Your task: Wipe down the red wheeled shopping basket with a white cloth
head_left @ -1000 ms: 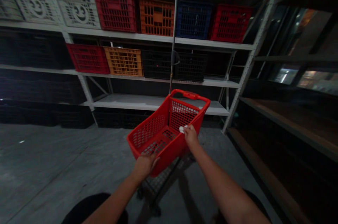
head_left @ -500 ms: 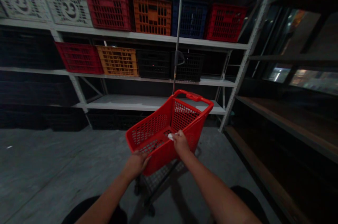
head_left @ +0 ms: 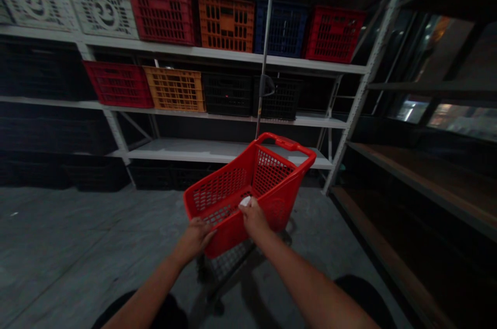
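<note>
One red cart point(head_left: 231, 236) under left hand point(head_left: 195, 236), which clamps its rim point(head_left: 227, 220); right hand point(head_left: 254, 219), apart, pinches white wad point(head_left: 245, 201) at rim. Cart likely stiff but rolls: brace by rim. Wad probably soft, light.

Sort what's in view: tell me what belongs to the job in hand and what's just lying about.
In the job:
Red cart, with the left hand on its near rim
Small white piece, held in the right hand at that rim

Just about:
White crates, red crates, blue crate
White shelving
</note>
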The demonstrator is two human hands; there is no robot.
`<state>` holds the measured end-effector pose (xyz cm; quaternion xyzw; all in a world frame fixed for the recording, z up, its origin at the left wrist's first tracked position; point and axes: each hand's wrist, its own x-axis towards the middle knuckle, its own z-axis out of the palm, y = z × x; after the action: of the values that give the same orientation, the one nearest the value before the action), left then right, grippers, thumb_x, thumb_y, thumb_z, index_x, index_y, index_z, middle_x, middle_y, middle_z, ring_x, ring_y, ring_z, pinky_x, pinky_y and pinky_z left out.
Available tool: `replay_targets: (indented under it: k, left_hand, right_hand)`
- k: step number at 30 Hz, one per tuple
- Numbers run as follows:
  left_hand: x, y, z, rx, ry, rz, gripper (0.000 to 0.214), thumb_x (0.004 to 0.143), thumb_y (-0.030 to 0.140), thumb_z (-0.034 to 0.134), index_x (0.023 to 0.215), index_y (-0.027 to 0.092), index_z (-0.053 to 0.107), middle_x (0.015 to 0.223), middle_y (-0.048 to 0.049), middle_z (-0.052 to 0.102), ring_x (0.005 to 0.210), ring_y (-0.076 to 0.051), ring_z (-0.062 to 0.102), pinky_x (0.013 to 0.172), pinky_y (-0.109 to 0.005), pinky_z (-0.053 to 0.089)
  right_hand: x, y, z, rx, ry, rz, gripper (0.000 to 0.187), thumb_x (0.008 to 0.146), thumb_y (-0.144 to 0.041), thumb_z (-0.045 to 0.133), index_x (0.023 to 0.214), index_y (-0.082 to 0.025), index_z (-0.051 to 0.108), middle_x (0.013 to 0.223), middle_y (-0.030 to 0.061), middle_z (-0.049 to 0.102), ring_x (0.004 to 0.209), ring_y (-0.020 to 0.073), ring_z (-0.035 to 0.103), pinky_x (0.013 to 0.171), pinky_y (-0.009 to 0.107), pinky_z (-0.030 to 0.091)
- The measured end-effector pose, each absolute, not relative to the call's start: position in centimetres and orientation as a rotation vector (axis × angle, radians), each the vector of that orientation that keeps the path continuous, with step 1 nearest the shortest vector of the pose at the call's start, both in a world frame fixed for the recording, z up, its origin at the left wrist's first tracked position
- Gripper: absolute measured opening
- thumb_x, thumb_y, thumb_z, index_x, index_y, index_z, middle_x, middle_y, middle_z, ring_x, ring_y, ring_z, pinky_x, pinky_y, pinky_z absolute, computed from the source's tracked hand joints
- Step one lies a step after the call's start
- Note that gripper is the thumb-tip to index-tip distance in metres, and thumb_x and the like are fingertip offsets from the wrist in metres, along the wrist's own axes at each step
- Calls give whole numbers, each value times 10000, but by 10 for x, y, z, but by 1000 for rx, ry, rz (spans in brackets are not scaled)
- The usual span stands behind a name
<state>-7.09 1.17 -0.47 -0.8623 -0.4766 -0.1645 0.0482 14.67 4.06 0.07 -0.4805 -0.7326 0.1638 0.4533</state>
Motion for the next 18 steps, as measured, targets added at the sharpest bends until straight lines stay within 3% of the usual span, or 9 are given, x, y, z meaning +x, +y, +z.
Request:
replay_targets:
  k: [6,12,18]
  left_hand:
    - [-95,11,1,-2668,-1487,-459,458,866,431,229,727,193,595,717,-31,613,751,-149,522,808,-298,353]
    - [-112,9,16,-2569,-1683,-344,528,825,535,229,686,183,598,687,-60,626,749,-178,560,771,-306,377]
    - [-47,25,38,-2392,-1934,-288,613,837,542,104,854,176,596,739,-91,657,735,-193,611,693,-307,410]
  right_hand:
    - [207,67,42,-1412,-1612,315,117,781,-193,462,804,-176,576,657,-3,551,599,129,472,599,220,344]
    - [294,94,86,-1545,-1551,-32,209,776,-161,454,831,-130,654,795,77,543,668,156,492,668,252,367]
    - [244,81,65,-1442,-1622,-29,230,767,-123,461,853,-148,673,858,89,534,746,171,511,738,268,398]
